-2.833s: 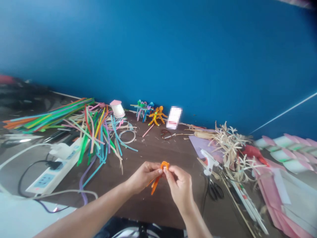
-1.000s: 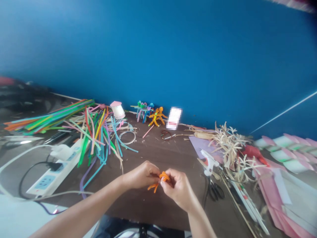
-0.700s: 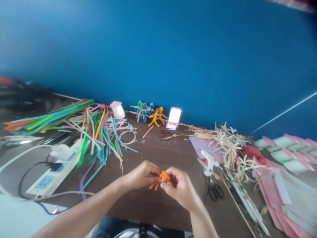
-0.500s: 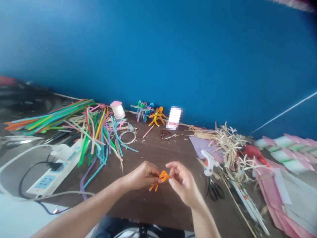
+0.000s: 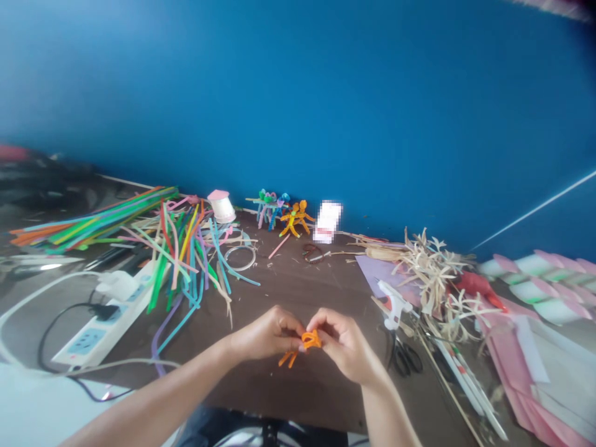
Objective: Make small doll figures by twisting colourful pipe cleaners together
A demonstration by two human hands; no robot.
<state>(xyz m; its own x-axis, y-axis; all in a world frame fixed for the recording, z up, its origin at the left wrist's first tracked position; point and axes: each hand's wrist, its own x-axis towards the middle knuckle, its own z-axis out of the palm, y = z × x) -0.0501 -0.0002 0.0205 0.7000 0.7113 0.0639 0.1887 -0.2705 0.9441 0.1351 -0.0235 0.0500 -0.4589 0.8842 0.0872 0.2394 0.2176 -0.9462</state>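
Observation:
Between my hands, above the dark table, is an orange pipe cleaner (image 5: 311, 339) bent into a small looped knot, with two short ends pointing down to the left. My left hand (image 5: 272, 333) pinches it behind the loop between thumb and fingers. On the other side my right hand (image 5: 341, 341) has thumb and forefinger at the loop's right edge, closed round it. Part of the pipe cleaner is hidden behind the left fingers. Small pipe cleaner figures, orange (image 5: 297, 218) and blue-green (image 5: 270, 208), stand at the wall.
Many coloured pipe cleaners (image 5: 184, 248) lie at left, by a white power strip (image 5: 95, 335) with cables. A white cup (image 5: 222, 206) and a tape ring (image 5: 239, 257) sit behind. To the right are a glue gun (image 5: 393, 304), black-handled scissors (image 5: 406, 359) and dried flowers (image 5: 431, 267).
The orange pipe cleaner has gone from one open loop to a tighter knotted shape. My right fingers were lifted off half a second ago and have come back to the loop.

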